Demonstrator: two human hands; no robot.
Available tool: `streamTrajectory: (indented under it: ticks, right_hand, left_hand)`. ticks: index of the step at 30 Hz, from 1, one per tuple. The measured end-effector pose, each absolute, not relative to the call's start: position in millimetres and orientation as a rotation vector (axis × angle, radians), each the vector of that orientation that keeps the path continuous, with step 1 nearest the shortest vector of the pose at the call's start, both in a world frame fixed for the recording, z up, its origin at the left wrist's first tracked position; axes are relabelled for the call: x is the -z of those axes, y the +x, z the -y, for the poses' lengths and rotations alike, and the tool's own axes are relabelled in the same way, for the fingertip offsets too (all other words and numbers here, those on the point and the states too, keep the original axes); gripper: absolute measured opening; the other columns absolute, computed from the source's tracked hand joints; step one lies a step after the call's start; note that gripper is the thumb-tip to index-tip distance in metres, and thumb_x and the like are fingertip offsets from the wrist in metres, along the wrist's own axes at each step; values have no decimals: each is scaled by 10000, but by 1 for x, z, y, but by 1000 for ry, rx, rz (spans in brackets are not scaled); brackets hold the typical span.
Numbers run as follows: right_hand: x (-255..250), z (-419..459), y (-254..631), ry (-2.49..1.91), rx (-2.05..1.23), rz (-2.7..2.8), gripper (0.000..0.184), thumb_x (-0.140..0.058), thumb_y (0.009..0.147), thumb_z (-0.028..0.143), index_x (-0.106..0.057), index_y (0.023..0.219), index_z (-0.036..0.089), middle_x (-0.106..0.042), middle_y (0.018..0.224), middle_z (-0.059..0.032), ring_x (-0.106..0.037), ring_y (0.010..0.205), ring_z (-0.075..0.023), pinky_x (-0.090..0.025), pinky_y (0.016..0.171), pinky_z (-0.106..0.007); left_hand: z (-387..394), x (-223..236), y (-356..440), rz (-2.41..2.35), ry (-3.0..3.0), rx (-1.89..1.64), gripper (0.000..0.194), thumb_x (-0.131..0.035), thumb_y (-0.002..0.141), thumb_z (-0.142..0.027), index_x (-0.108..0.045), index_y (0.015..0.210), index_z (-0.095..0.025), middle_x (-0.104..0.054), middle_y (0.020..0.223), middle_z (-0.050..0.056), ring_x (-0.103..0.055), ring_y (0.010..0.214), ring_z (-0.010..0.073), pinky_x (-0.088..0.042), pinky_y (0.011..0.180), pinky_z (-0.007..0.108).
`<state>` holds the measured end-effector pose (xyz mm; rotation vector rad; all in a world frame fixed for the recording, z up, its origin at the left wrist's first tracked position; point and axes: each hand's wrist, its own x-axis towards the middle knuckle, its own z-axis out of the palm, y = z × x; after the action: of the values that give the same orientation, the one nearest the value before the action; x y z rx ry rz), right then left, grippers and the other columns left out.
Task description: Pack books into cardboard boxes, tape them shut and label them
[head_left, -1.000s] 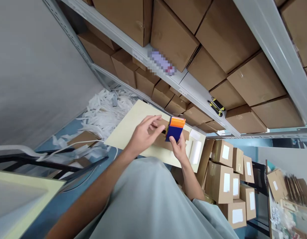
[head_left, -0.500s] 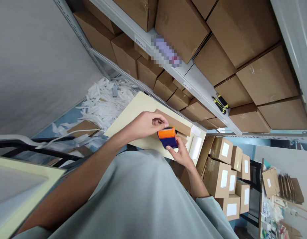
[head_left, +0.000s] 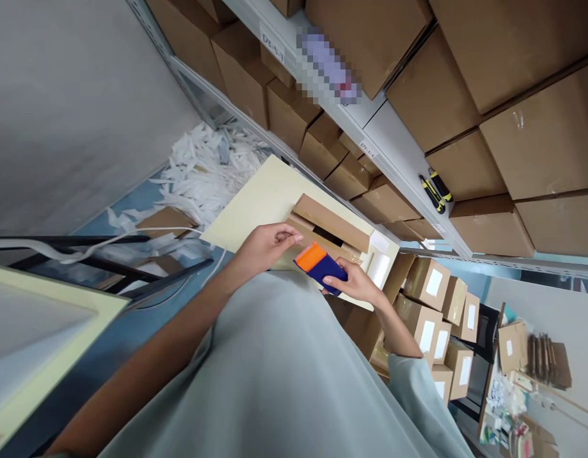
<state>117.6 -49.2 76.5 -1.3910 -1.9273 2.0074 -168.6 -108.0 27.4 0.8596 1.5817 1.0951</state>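
My right hand [head_left: 358, 284] is wrapped round an orange and dark blue tape dispenser [head_left: 320, 267], held low over the near edge of a cream table [head_left: 260, 203]. My left hand [head_left: 264, 245] hovers just left of the dispenser with its fingers curled and the fingertips pinched near the orange end; what they pinch is too small to make out. Behind both hands a brown cardboard box [head_left: 329, 226] lies on the table with a dark gap along its top flaps. A white label strip [head_left: 378, 270] lies at the table's right end.
Metal shelving [head_left: 389, 159] holds several brown cartons, with two yellow-black utility knives [head_left: 434, 191] on a shelf edge. White paper strips [head_left: 203, 172] litter the blue floor. Labelled cartons [head_left: 430, 299] are stacked at right. A second cream table [head_left: 46, 343] stands at the near left.
The dispenser has come off the box and moved down toward me, tipped flatter in my right hand. My left hand left the box top and drew back beside the dispenser.
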Motion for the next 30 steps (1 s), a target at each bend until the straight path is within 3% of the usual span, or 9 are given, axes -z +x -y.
streamTrajectory:
  ticks: [3, 8, 13, 18, 30]
  right_hand:
    - [-99, 30, 146, -1480, -2165, 2025, 544, -887, 881, 702, -639, 1008, 235, -798, 875, -32, -848, 787, -264, -609, 616, -300]
    - [-119, -18, 168, -1582, -2106, 2081, 550, -885, 881, 699, -654, 995, 213, -776, 900, -53, -831, 761, -240, -611, 601, -286]
    - [-107, -59, 160, -1584, -2183, 2095, 603, -972, 780, 681, -637, 965, 214, -752, 807, -26, -796, 689, -226, -627, 596, -297]
    - [-74, -75, 157, -1561, -2254, 2080, 594, -934, 803, 712, -655, 993, 222, -759, 780, -20, -775, 673, -231, -645, 614, -338]
    - [-47, -77, 151, -1511, -2303, 2048, 565, -902, 828, 705, -672, 993, 216, -734, 788, -7, -735, 651, -210, -631, 624, -345]
  left_hand:
    - [114, -18, -190, -1784, 686, -1208, 343, -802, 866, -536, -798, 951, -204, -826, 945, 54, -738, 889, 230, -622, 864, 338]
    - [101, 0, -213, -1787, 446, -1260, 227, -798, 849, -337, -783, 968, -144, -804, 928, 52, -702, 848, 178, -613, 850, 313]
    - [82, 13, -207, -1757, 392, -1328, 257, -839, 821, -433, -769, 895, -198, -786, 910, 45, -722, 857, 205, -687, 875, 376]
    - [74, 28, -210, -1788, 419, -1313, 330, -875, 795, -505, -762, 890, -209, -780, 892, 46, -743, 867, 236, -708, 923, 447]
    - [63, 74, -214, -1822, 366, -1232, 294, -842, 779, -473, -746, 838, -202, -789, 888, 60, -720, 845, 210, -646, 755, 324]
